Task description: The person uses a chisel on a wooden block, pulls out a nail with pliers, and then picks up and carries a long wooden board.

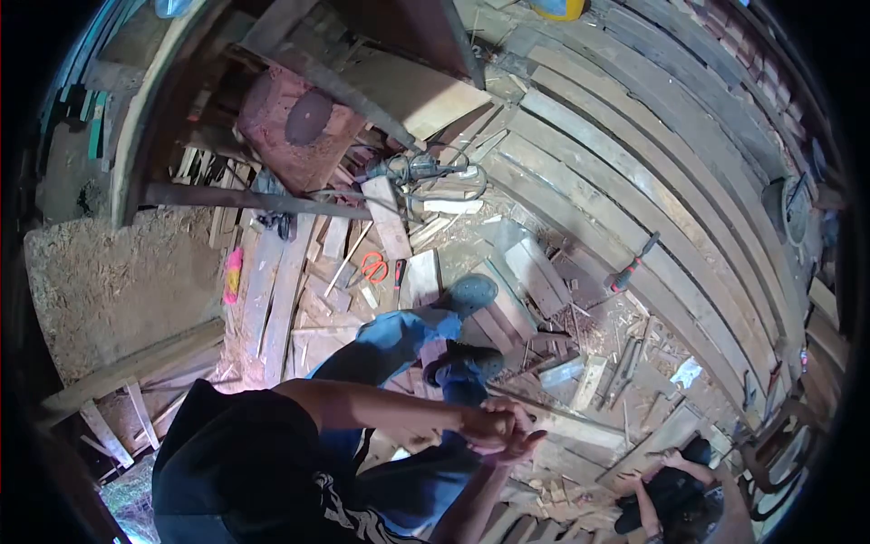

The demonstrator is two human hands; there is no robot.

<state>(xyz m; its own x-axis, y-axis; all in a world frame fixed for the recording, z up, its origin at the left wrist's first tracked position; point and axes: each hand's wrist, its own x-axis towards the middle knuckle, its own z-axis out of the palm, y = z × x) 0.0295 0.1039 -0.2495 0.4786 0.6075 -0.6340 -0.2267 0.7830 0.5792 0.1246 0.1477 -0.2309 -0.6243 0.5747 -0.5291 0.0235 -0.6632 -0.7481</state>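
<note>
The left hand [482, 422] and the right hand [518, 442] are resting pressed together in the lower middle of the frame, the left curling shut over the right; whether anything is sitting pinched between them I cannot tell.

A pale wooden strip [580, 424] is lying just beside them, running toward the lower right across scrap boards; as a judgement, a strip this thin is asking for a low, two-handed hold close to its near end, since it is probably bending easily and sliding on loose offcuts.

Elsewhere in the head view, an orange-handled tool [373, 266] is lying left of centre; a red-handled tool [632, 265] is resting on the long planks [634, 163] to the right; a corded power tool [415, 169] is sitting above centre. Another person [669, 485] is crouching at the lower right, near the strip's far end, crowding that side; the wearer's own shoe [472, 296] is standing among the offcuts.
</note>
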